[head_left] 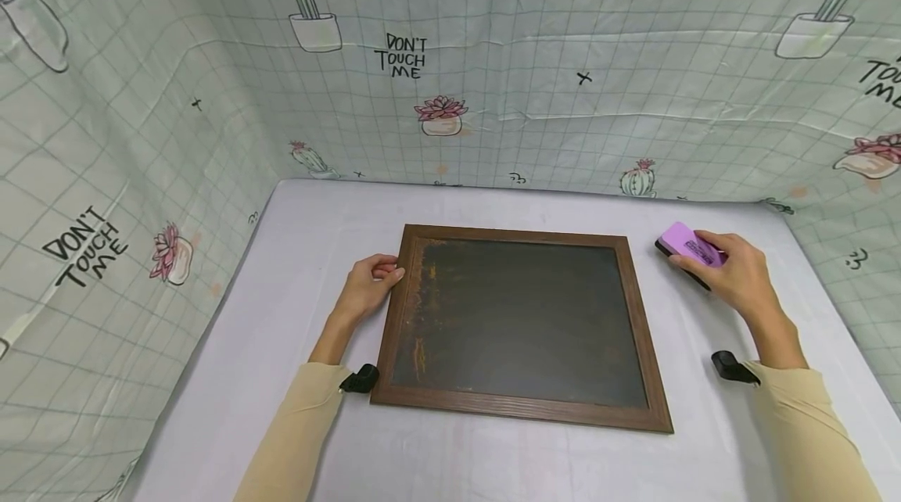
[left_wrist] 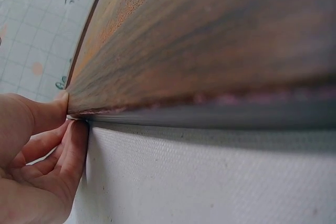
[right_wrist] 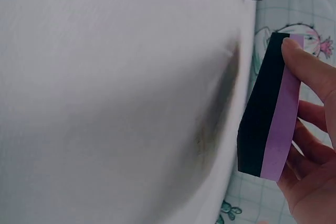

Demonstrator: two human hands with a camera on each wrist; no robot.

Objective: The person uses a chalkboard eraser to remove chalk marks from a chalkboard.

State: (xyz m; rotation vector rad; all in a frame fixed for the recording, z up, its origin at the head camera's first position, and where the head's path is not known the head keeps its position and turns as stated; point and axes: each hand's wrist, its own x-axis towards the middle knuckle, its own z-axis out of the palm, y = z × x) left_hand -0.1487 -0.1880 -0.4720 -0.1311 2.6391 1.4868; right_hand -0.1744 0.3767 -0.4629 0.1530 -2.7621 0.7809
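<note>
A chalkboard (head_left: 521, 322) in a brown wooden frame lies on the white table, with orange-yellow smudges along its left side. My left hand (head_left: 369, 283) pinches the frame's left edge, thumb at the top; the left wrist view shows the fingers (left_wrist: 76, 145) at the side and underside of that edge. To the right of the board, my right hand (head_left: 742, 271) grips a purple board eraser (head_left: 681, 240) with a black felt face. In the right wrist view the eraser (right_wrist: 281, 124) is held above the tabletop, thumb on its near side and fingers behind.
The white-covered table (head_left: 521, 459) extends around the board. A grid-patterned curtain (head_left: 514, 80) with cactus drawings hangs behind and at both sides. Black wrist devices (head_left: 360, 378) sit at both sleeve cuffs, the left one close to the frame's lower left corner.
</note>
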